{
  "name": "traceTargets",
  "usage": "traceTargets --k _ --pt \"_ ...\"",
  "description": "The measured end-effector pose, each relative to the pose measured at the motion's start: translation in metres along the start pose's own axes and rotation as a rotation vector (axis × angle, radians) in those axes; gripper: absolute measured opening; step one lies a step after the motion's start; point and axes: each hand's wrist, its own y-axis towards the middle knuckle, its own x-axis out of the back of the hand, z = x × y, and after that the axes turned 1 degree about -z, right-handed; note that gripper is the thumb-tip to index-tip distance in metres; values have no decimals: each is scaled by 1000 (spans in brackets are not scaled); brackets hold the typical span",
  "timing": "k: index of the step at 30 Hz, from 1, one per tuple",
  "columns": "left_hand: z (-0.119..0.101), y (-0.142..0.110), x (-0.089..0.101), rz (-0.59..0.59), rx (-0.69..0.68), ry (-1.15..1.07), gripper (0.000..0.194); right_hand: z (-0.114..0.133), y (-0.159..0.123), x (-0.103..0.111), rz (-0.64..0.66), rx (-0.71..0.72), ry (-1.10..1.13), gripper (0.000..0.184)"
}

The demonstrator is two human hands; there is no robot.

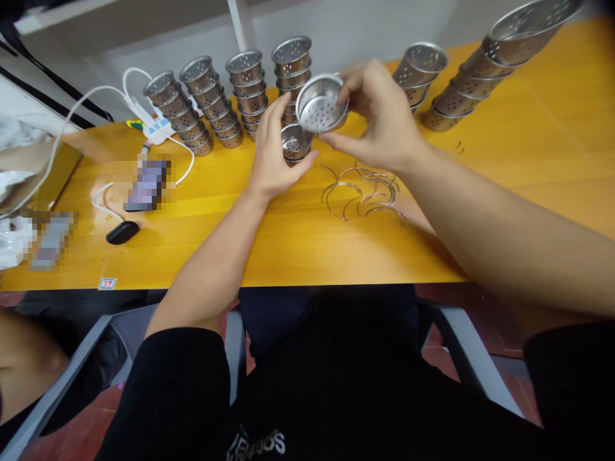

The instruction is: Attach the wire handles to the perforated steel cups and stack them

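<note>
A perforated steel cup (321, 110), its holed bottom tilted into sight, is pinched at the rim by my right hand (377, 115). Just below and left of it stands a second perforated cup (295, 146). My left hand (270, 157) curls around that lower cup, thumb at its near side and fingers at its far left. Whether the two cups touch I cannot tell. Several thin curved metal wires (377, 195) lie loosely on the table beneath my right forearm.
Stacks of perforated cups (179, 112) line the back of the yellow table (288, 250), with taller leaning stacks (461, 86) at right. A power strip (158, 130), blurred phone (148, 186) and black oval object (122, 232) lie left. Someone's bare leg (29, 358) shows lower left.
</note>
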Motion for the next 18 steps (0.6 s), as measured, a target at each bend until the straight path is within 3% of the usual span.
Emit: traceTargets --k 4,7,11,14,16,18 --pt "-30 -4 -3 100 35 -37 131 13 -23 7 315 -165 -145 94" --pt "-38 -6 -6 121 76 -77 131 22 -33 17 382 -152 -163 118" --pt "-40 -6 -7 128 96 -89 130 16 -37 30 329 -161 -65 102" --pt "-39 -6 -6 119 106 -88 130 -1 -37 44 316 -181 -79 75" --pt "-38 -6 -6 109 107 -86 129 -13 -35 54 375 -260 -207 54" --pt "-36 -7 -6 91 109 -83 129 -22 -34 63 491 -379 -359 43"
